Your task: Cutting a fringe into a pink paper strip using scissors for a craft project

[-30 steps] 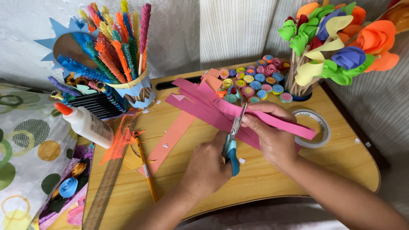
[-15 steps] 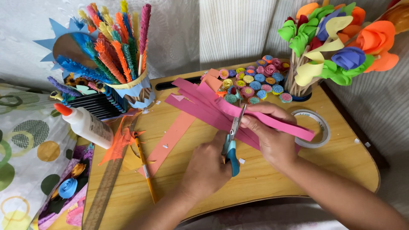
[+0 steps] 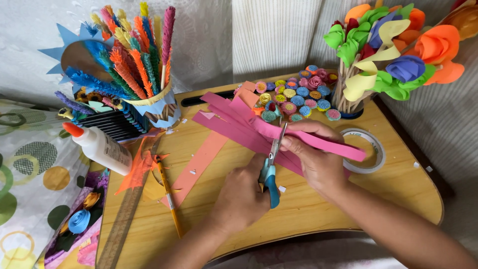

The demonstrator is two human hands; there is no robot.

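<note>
Scissors (image 3: 271,167) partway through pink paper (image 3: 249,130), strips already cut

Nearest us, our left hand (image 3: 241,197) grips the blue-handled scissors, blades open on the sheet; our right hand (image 3: 316,157) pinches a long pink strip (image 3: 323,143) over the wooden worktop (image 3: 318,209). We judge several strips done, uncut sheet left. Farther off lie a salmon strip (image 3: 199,162), tape roll (image 3: 368,149) and paper rosettes (image 3: 298,94)

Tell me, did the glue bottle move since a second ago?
No. The glue bottle lies in the same spot, its orange cap pointing away from the wooden tray, beside the black comb-like stack as before.
</note>
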